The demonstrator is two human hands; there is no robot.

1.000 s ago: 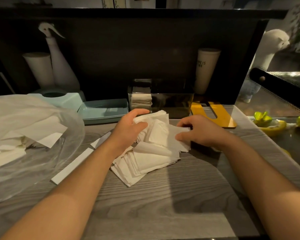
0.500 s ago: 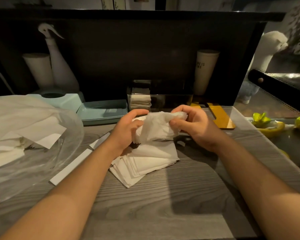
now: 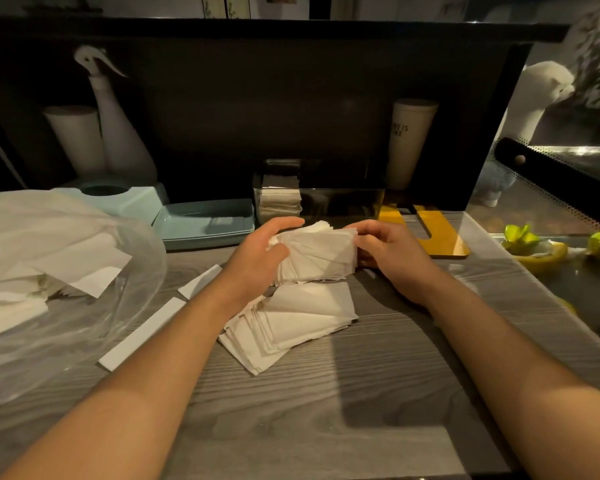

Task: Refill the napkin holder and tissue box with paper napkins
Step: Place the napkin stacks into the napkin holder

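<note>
A stack of white paper napkins [image 3: 321,256] is lifted a little off the wooden counter, held between both hands. My left hand [image 3: 260,252] grips its left edge and my right hand [image 3: 385,245] grips its right edge. Below it a fanned pile of more napkins [image 3: 291,323] lies on the counter. Behind the hands stands a clear napkin holder [image 3: 340,200] with a few napkins at its left end. A light blue tissue box [image 3: 125,199] sits at the back left, with its light blue lid or tray [image 3: 205,223] beside it.
A clear plastic bag [image 3: 49,289] with more napkins fills the left side. Two white paper strips [image 3: 142,336] lie by my left forearm. A yellow board [image 3: 437,233], a tall cup [image 3: 411,140], a spray bottle [image 3: 118,133] and a paper roll [image 3: 77,140] line the back. Glass case at right.
Both hands picked a bunch of napkins off the pile, lifted it, and now hold it as a squared stack between them.
</note>
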